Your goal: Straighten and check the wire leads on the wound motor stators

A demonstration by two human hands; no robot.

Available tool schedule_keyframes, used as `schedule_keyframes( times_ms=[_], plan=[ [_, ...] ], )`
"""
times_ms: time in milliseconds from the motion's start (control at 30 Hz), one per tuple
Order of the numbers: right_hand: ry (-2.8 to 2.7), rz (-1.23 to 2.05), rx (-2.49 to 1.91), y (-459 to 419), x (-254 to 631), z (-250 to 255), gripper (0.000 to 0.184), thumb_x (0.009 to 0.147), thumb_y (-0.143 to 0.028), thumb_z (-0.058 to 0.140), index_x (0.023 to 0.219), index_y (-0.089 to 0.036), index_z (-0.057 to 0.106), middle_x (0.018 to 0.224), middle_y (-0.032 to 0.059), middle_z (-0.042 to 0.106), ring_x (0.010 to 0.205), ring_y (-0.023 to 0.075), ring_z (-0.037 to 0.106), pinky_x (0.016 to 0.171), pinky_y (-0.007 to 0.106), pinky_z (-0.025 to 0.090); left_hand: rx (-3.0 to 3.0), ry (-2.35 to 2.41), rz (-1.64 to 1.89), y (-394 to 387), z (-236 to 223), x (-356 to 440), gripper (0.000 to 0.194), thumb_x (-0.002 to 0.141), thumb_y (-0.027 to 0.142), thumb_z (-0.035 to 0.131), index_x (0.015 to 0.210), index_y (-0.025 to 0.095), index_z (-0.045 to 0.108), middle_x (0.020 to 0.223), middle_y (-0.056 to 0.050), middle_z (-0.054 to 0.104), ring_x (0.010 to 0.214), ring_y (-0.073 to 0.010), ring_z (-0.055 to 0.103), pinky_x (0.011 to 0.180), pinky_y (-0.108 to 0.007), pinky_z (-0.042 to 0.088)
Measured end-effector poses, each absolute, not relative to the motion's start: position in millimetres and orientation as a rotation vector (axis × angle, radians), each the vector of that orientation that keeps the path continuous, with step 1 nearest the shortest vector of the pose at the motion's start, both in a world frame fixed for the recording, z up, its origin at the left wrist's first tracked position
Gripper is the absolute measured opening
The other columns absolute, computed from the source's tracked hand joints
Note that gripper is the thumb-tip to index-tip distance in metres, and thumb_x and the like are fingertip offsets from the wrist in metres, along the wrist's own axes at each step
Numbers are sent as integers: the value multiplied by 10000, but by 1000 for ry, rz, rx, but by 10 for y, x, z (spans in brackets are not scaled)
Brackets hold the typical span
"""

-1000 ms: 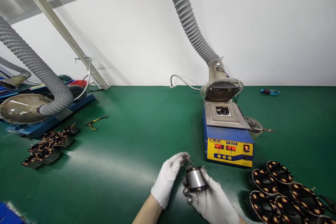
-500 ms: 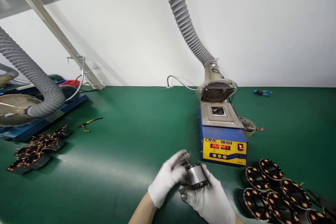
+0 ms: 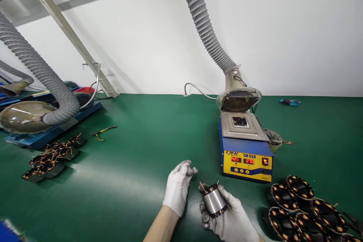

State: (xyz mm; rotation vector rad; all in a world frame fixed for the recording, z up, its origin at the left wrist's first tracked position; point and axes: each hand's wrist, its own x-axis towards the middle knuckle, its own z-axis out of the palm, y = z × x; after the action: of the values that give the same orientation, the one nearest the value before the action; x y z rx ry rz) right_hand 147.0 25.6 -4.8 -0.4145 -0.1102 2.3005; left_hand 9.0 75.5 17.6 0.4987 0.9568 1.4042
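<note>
My right hand (image 3: 231, 219), in a white glove with darkened fingertips, grips a motor stator (image 3: 214, 200) from below and the side. The stator has a smooth silver metal band, dark slotted ends and copper-coloured wire leads (image 3: 202, 186) standing up from its top. To its left, my gloved left hand (image 3: 179, 185) hovers over the green table, apart from the stator. Its fingers are curled together; whether a small piece lies between them is hidden. A blue and yellow solder pot (image 3: 247, 164) with a lit red display stands just beyond the hands.
Several wound stators (image 3: 303, 211) stand at the right, and another group (image 3: 53, 159) sits at the left. A fume hood (image 3: 239, 98) hangs behind the pot. A small cup (image 3: 273, 138) is beside it. Tweezers (image 3: 104, 132) and blue-handled pliers (image 3: 289, 102) lie farther back.
My left hand has moved off the stator's wire leads, left and slightly up. The stator has lowered a little and tilted in my right hand. The view has shifted left.
</note>
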Motion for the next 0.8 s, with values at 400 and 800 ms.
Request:
schedule_keyframes(
  times_ms=[400, 800],
  plan=[
    [-957, 1284, -1065, 146, 1262, -416, 535, 599, -224, 719, 1107, -229, 550, 1054, 64, 639, 892, 217, 622, 782, 312, 505, 689, 1079, 1277, 753, 147, -63, 387, 595, 370, 786, 862, 117, 665, 735, -54, 677, 736, -181, 619, 778, -282, 467],
    [-1603, 395, -1332, 200, 1253, -356, 369, 553, -141, 604, 891, -227, 484, 819, 29, 635, 696, 197, 632, 618, 295, 524, 554, 915, 1257, 700, 201, 145, 420, 608, 438, 776, 850, 116, 658, 629, -59, 665, 679, -201, 644, 742, -306, 485]
  ],
)
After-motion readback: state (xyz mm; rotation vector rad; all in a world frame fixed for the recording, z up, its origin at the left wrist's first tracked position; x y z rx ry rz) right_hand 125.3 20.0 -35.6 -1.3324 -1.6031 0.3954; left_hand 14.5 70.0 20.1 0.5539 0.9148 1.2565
